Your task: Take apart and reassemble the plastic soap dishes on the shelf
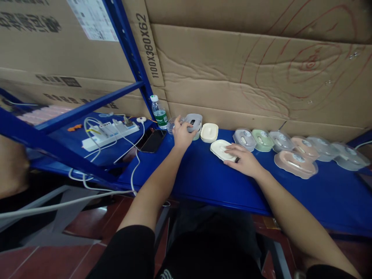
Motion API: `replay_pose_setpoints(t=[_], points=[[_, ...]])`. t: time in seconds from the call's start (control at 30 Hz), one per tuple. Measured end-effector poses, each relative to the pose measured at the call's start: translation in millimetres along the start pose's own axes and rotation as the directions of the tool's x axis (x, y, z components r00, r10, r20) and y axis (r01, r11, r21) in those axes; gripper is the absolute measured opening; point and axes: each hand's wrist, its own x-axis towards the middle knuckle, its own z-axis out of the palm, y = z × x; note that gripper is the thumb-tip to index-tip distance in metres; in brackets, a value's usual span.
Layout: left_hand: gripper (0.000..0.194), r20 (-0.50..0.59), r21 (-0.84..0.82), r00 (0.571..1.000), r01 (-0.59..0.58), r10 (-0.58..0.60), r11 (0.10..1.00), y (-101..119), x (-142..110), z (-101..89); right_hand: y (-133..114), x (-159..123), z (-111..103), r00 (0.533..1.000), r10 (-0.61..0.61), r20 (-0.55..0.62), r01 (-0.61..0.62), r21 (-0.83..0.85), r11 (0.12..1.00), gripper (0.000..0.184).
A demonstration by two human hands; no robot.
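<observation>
The left hand (183, 135), fingers loosely spread, touches the stacked grey dish (193, 121) at twelve o'clock; the right hand (244, 161), half curled, touches the white dish (222, 150) at one o'clock. Careless lifting could topple the stack.

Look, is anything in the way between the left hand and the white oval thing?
Yes, partly: the squarish cream box sits between the left hand and the white oval thing, a little toward the cardboard. The right hand touches the oval.
</observation>
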Motion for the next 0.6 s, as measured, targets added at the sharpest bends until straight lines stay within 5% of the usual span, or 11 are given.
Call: replay_pose_setpoints(t=[0.17, 0.47, 0.6], points=[[0.032, 0.019, 0.013, 1.000, 0.010, -0.010, 1.000, 1.5, -0.9, -1.2, 0.0, -0.3, 0.9, 0.999, 0.025, -0.033, -0.025, 0.002, 1.000, 0.033], [0.073, -0.010, 0.031, 1.000, 0.009, -0.008, 0.999, 0.4, -1.6, -1.3, 0.2, 0.2, 2.4, 0.988, 0.024, -0.149, -0.020, 0.026, 0.999, 0.016], [0.057, -0.080, 0.042, 0.993, -0.083, 0.086, 0.996, 7.2, -4.9, -4.9, -4.9, 2.1, -0.9, 0.967, 0.016, -0.253, -0.008, 0.032, 0.999, 0.015]])
